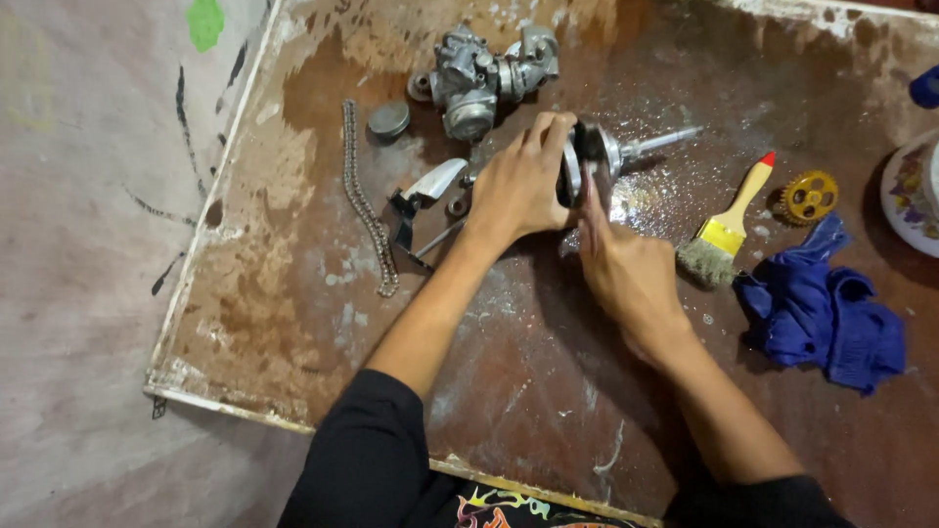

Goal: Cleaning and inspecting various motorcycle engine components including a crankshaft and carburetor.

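A metal crankshaft with round webs and a long shaft pointing right rests on a wet, stained brown board. My left hand wraps over its left web from above. My right hand reaches up from below, fingers pressed against the web's front face. A small part between the right fingers cannot be made out.
Behind the hands lies a grey carburetor, a round metal cap and a drive chain. A bent metal lever lies left. A yellow-handled brush, yellow gear, blue rag and patterned plate sit right.
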